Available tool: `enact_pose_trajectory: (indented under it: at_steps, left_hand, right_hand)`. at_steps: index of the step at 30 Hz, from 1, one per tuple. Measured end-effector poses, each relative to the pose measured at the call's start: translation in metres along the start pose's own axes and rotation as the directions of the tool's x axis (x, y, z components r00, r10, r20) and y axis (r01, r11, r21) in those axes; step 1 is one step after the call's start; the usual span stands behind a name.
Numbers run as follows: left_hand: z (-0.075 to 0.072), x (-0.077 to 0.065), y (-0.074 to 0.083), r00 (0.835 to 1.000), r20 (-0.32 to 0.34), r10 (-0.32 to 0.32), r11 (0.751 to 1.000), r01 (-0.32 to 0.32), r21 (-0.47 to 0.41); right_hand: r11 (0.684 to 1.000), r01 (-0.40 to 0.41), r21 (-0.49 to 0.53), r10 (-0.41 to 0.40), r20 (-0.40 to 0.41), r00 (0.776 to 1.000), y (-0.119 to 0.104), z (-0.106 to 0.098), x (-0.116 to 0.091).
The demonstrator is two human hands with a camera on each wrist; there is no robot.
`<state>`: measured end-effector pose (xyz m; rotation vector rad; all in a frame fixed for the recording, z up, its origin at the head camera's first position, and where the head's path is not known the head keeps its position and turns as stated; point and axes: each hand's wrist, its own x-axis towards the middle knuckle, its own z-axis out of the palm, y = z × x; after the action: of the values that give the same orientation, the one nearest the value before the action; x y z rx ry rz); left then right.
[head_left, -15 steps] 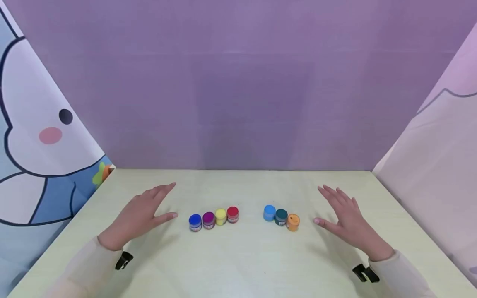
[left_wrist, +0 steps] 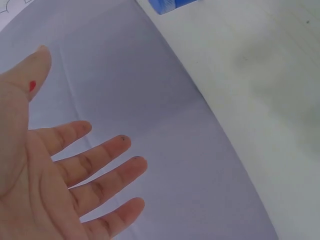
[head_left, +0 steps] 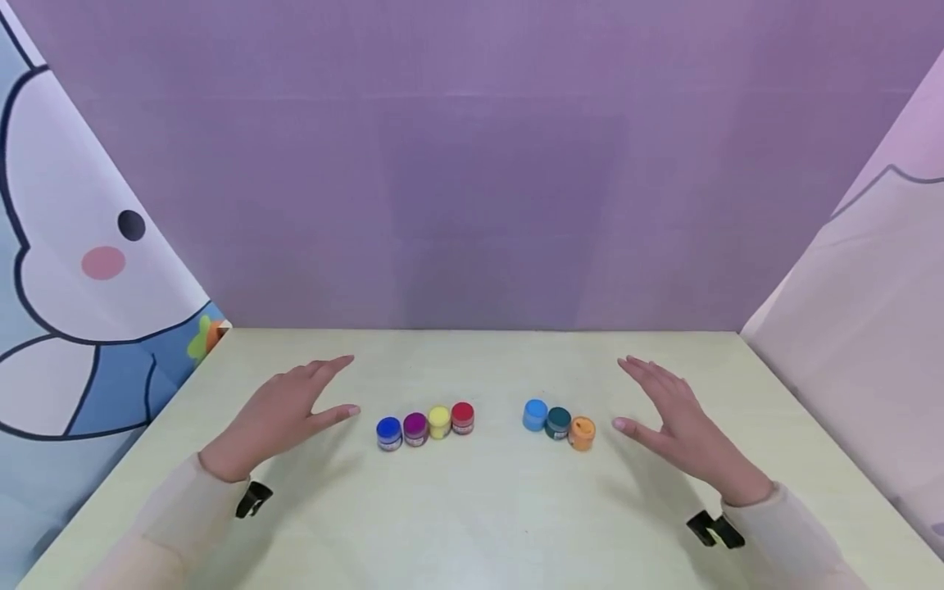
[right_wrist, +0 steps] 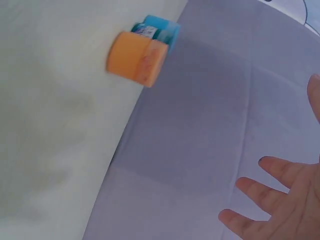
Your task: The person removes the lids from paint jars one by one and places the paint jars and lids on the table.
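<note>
Small lidded paint pots stand on the table in two groups. On the left are a dark blue pot (head_left: pixel 389 434), a purple pot (head_left: pixel 416 428), a yellow pot (head_left: pixel 439 422) and a red pot (head_left: pixel 462 418). The other group has a light blue pot (head_left: pixel 535 415), a dark green pot (head_left: pixel 558 423) and an orange pot (head_left: pixel 582 433). My left hand (head_left: pixel 283 418) hovers left of the dark blue pot, fingers extended and thumb apart, holding nothing. To the right of the orange pot, my right hand (head_left: pixel 682 430) hovers likewise, also holding nothing.
The pale table (head_left: pixel 472 508) meets a purple cloth backdrop (head_left: pixel 501 205) at its far edge. A cartoon-printed cloth (head_left: pixel 66 270) hangs on the left, a pale cloth (head_left: pixel 885 328) on the right. Black clips (head_left: pixel 254 499) sit at both cuffs.
Both hands have moved slightly inward toward the pots, the left one rightward and the right one leftward. The whole head view has shifted a little; the pots stand in the same arrangement.
</note>
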<state>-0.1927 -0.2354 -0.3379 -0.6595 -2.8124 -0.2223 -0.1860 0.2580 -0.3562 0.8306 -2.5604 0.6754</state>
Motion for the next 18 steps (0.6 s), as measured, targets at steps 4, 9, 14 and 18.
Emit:
enact_pose_trajectory:
  at_steps: [4,9,14,18]
  left_hand:
    - [-0.004,0.002,0.002,1.0,0.019,-0.015,0.999,0.015,-0.033]
    - [-0.006,0.007,0.007,1.0,0.014,-0.011,0.997,0.012,-0.073]
    - [-0.006,0.01,0.011,1.0,0.017,-0.012,0.997,0.013,-0.079]
    - [-0.003,0.012,0.014,1.0,0.018,-0.01,0.996,0.012,-0.094]
  right_hand:
    - [0.999,0.01,0.036,-0.01,-0.001,1.0,-0.002,0.001,0.004]
    - [0.994,-0.049,0.093,0.047,0.028,0.999,-0.008,0.002,0.007]
    - [0.985,-0.099,0.144,0.093,0.047,0.995,-0.019,0.004,0.011]
    - [0.975,-0.114,0.188,0.109,0.04,0.993,-0.025,0.01,0.013]
